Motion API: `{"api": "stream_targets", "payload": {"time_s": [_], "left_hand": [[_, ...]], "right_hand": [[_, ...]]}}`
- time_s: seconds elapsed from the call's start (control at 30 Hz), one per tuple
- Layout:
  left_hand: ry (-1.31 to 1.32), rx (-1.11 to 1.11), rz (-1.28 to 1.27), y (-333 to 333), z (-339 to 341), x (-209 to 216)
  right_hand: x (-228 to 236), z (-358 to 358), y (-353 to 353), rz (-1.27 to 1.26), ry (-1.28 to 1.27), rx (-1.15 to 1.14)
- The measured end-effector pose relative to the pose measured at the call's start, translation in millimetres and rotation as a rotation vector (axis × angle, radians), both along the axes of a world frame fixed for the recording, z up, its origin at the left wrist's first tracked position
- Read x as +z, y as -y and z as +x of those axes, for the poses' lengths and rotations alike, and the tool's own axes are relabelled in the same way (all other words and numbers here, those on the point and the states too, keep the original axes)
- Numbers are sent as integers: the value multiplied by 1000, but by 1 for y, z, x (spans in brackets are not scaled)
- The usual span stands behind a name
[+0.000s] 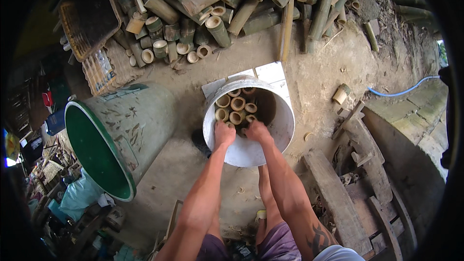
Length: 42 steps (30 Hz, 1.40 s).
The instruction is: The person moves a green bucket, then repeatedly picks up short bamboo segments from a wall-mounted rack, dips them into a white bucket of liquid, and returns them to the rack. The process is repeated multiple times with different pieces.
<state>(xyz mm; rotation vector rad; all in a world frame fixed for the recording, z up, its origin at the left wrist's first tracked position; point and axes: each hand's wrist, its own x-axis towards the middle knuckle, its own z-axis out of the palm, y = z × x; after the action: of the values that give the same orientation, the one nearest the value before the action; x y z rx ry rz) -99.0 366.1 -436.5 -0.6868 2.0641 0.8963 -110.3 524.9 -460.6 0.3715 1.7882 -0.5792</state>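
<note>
A round white bucket (285, 130) stands before me, with several short bamboo pieces (237, 103) packed upright inside, their open ends facing up. Both my arms reach down over its near side. My left hand (225, 133) is closed round a bamboo piece at the near left of the cluster. Close to it, my right hand (258, 131) has its fingers curled on another bamboo piece at the near right. My fingertips are partly hidden among the pieces. Dark space shows at the bucket's right inside.
White tiles (270, 71) lie under and behind the bucket. At left a large drum (145, 116) with a green inside lies tipped. Cut bamboo (217, 29) is heaped at the back. Wooden planks (333, 198) stand at right, near a blue hose (401, 92) and a loose bamboo piece (341, 94).
</note>
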Motion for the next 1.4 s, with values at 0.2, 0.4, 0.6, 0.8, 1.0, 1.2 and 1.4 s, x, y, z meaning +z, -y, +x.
{"api": "stream_targets", "payload": {"time_s": [0.2, 0.4, 0.6, 0.8, 1.0, 1.2, 1.4], "left_hand": [[98, -284, -16, -4, -10, -14], [25, -235, -24, 3, -18, -19], [94, 579, 128, 8, -39, 7], [65, 684, 142, 4, -57, 27], [120, 128, -13, 3, -32, 2], [-79, 67, -48, 5, -23, 0], [-113, -234, 13, 9, -50, 3]], "right_hand": [[-40, -31, -15, 200, -661, -313], [-82, -34, -27, 218, -651, -811], [26, -29, 25, -626, -34, -1384], [35, -35, 21, -94, -503, -525], [-53, -43, -32, 174, -543, -393], [-45, -49, -6, -367, -369, -1400], [-5, -27, -7, -146, -617, -680]]}}
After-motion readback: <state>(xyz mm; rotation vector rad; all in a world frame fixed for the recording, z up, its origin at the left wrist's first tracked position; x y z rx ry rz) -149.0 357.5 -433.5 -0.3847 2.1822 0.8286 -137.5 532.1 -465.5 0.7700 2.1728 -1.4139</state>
